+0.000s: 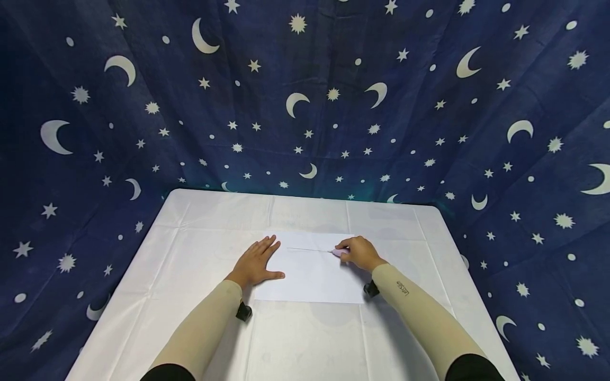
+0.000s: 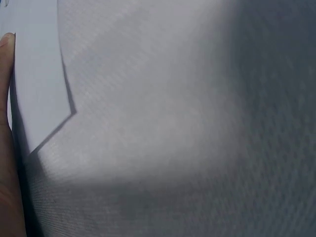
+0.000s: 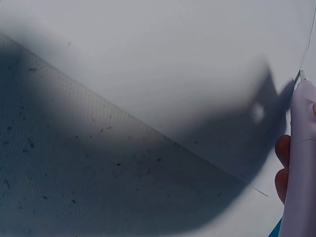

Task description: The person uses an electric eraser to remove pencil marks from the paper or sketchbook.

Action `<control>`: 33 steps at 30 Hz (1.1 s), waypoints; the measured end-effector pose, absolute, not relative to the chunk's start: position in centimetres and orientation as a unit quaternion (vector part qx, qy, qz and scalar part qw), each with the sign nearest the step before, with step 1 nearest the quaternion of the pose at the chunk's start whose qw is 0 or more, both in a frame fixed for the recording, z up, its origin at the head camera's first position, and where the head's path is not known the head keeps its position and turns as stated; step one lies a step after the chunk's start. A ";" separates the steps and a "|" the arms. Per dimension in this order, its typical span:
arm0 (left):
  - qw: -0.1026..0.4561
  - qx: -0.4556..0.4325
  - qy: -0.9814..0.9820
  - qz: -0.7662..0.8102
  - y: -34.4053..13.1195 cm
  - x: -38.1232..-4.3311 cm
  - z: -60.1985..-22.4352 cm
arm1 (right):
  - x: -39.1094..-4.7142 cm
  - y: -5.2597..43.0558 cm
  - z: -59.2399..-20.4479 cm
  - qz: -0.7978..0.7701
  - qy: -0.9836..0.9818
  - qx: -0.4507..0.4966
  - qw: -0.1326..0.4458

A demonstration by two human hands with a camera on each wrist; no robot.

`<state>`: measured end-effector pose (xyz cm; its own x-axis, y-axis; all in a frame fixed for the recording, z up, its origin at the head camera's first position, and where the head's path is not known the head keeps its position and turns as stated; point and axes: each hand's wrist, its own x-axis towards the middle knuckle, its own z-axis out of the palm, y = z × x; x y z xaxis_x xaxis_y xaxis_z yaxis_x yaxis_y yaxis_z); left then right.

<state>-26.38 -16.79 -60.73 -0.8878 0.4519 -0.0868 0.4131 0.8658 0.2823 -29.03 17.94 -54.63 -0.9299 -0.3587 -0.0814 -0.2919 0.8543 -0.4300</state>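
Here, my right hand [image 1: 361,254] grips a lilac craft cutter [image 3: 303,133], tip on white paper [image 1: 305,288]; likely light, stiff, best held near its nose. My left hand [image 1: 254,265] lies spread, touching the white paper.

A dark blue curtain [image 1: 329,127] with pale moons [image 1: 197,38] and stars [image 1: 297,24] is covering the upper frame and both sides; a white-draped desk [image 1: 305,338] is filling the lower centre.
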 end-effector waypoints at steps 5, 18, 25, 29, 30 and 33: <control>0.073 0.229 0.963 0.122 -16.8 -26.5 -60.5 | -29.2 17.6 -54.7 -0.209 0.958 -0.178 0.079; 0.082 0.226 0.965 0.105 -16.7 -26.7 -60.3 | -29.5 16.5 -55.1 -0.210 0.957 -0.185 0.079; 0.085 0.225 0.966 0.094 -16.5 -26.9 -60.2 | -29.6 16.1 -55.2 -0.211 0.958 -0.175 0.089; 0.088 0.226 0.966 0.091 -16.5 -26.9 -60.2 | -29.6 15.9 -55.2 -0.212 0.957 -0.179 0.084; 0.086 0.226 0.966 0.094 -16.4 -27.0 -60.3 | -29.6 15.9 -55.1 -0.213 0.957 -0.180 0.083; 0.085 0.226 0.965 0.100 -16.4 -26.9 -60.2 | -29.6 15.8 -55.0 -0.220 0.955 -0.179 0.081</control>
<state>-26.93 -16.43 -60.23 -0.8838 0.4526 -0.1189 0.4185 0.8781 0.2318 -29.58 15.78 -55.00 -0.9227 -0.3778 -0.0768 -0.3061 0.8390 -0.4499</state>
